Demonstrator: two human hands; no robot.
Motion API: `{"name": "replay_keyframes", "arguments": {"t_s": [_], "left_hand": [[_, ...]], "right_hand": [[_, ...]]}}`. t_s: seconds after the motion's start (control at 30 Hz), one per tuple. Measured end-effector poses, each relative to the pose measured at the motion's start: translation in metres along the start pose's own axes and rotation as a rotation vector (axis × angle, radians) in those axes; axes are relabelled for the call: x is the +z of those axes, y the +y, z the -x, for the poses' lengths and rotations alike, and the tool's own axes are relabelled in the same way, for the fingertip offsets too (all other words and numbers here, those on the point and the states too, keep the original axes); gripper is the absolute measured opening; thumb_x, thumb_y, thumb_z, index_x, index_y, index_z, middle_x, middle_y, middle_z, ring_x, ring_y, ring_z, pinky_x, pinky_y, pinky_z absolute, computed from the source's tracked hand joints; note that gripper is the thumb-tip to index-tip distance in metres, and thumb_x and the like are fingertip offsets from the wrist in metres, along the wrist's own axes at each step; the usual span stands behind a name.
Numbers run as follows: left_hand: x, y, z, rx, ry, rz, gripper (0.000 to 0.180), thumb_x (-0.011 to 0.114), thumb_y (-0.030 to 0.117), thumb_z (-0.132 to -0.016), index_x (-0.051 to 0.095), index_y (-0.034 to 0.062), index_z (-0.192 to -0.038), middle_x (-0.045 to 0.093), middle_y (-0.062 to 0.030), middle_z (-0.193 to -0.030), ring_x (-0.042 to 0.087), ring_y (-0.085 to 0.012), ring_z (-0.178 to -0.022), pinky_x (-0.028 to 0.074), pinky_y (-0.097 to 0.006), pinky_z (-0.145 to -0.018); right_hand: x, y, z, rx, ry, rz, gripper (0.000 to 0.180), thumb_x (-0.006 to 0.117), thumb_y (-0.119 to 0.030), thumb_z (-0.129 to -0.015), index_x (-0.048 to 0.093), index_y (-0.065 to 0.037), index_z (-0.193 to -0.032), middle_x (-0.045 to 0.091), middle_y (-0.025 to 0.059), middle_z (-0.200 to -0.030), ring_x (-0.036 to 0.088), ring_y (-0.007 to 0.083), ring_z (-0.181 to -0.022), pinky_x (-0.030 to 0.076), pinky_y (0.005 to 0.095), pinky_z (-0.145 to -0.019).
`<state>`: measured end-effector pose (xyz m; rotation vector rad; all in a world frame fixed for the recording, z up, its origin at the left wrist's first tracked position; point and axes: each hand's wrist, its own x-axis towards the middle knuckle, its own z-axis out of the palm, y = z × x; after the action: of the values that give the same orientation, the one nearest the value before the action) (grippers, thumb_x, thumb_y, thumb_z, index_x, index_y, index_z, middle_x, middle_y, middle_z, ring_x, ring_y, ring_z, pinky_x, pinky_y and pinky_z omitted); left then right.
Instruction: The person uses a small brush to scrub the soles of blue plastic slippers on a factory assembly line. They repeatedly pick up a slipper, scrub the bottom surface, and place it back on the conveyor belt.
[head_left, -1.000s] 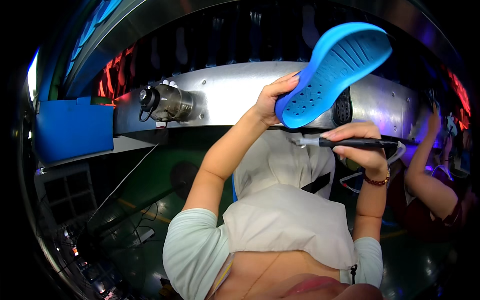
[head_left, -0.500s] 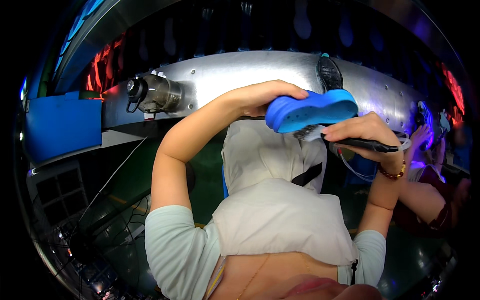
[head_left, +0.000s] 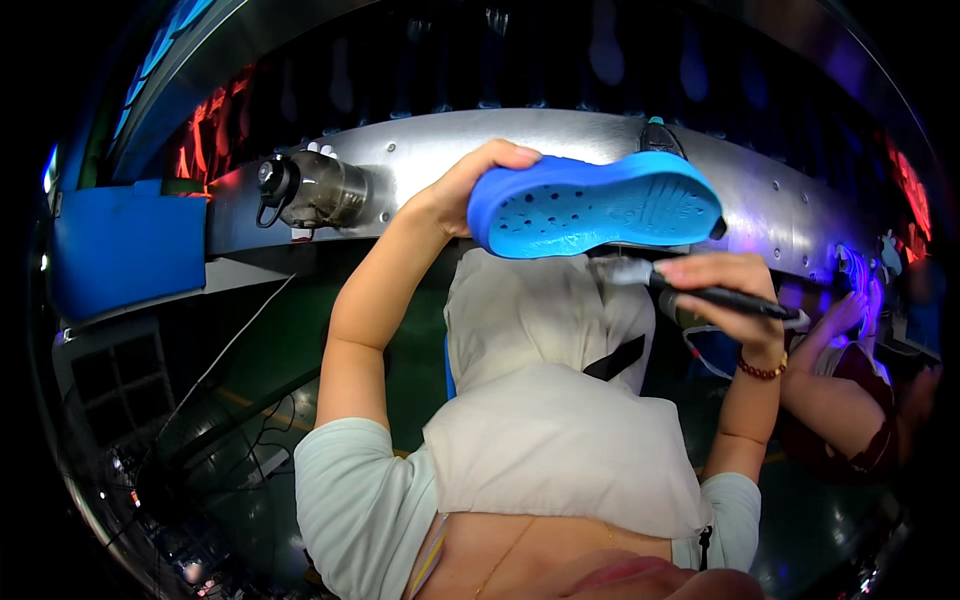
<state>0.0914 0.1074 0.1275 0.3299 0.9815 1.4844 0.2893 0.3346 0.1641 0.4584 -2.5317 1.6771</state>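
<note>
My left hand (head_left: 470, 185) grips the heel end of a bright blue shoe sole (head_left: 595, 205), held flat in front of me with its dotted, ribbed underside facing me. My right hand (head_left: 725, 295) is closed around a black-handled brush (head_left: 700, 292), its pale bristle tip just under the sole's lower edge. A beaded bracelet sits on my right wrist. A cream apron (head_left: 560, 420) covers my lap below both hands.
A curved metal conveyor rim (head_left: 560, 135) runs across behind the sole, with a dark metal bottle (head_left: 310, 190) on it at left. A blue bin (head_left: 125, 245) stands at far left. Another person's arm and hand (head_left: 840, 330) work at the right.
My left hand lowered the sole from raised and tilted to flat in front of me. The brush in my right hand came up under it.
</note>
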Motion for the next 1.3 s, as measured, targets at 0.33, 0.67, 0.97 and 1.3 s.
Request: {"name": "replay_keyframes", "arguments": {"t_s": [0.33,0.67,0.97,1.3], "left_hand": [[0.003,-0.073,-0.067,0.325,-0.017,0.57,0.094,0.015,0.079,-0.07,0.038,0.0067,-0.125,0.05,-0.0204,-0.112,0.049,-0.0308,-0.105,0.04,-0.047,-0.087],[0.005,-0.065,-0.056,0.423,0.163,0.504,0.095,0.008,0.079,-0.07,0.038,0.0054,-0.123,0.053,-0.0184,-0.104,0.051,-0.0325,-0.1,0.04,-0.05,-0.088],[0.02,-0.041,-0.049,0.622,0.089,0.494,0.097,0.01,0.08,-0.068,0.038,0.004,-0.122,0.054,-0.0182,-0.1,0.053,-0.0312,-0.095,0.042,-0.048,-0.086],[0.007,-0.028,-0.046,0.623,0.0,0.422,0.096,0.015,0.081,-0.067,0.04,0.0055,-0.12,0.053,-0.0187,-0.103,0.054,-0.0309,-0.095,0.045,-0.047,-0.083]], "right_hand": [[0.039,0.029,-0.034,0.332,0.442,-0.136,0.018,0.062,-0.003,-0.075,0.062,0.004,-0.091,0.064,0.0069,-0.078,0.057,0.0064,-0.07,0.045,0.0168,-0.061],[0.042,-0.012,-0.027,-0.123,0.046,0.163,0.016,0.065,-0.002,-0.065,0.062,-0.001,-0.081,0.063,0.013,-0.078,0.063,0.0245,-0.072,0.05,0.0291,-0.067],[0.041,-0.01,-0.023,-0.073,0.157,-0.074,0.021,0.067,-0.001,-0.065,0.063,0.001,-0.085,0.064,0.0142,-0.087,0.063,0.0243,-0.081,0.049,0.0307,-0.075],[0.038,0.016,-0.013,0.084,0.325,-0.075,0.021,0.065,0.004,-0.067,0.063,0.001,-0.088,0.063,0.0141,-0.092,0.06,0.0257,-0.09,0.046,0.0327,-0.082]]}}
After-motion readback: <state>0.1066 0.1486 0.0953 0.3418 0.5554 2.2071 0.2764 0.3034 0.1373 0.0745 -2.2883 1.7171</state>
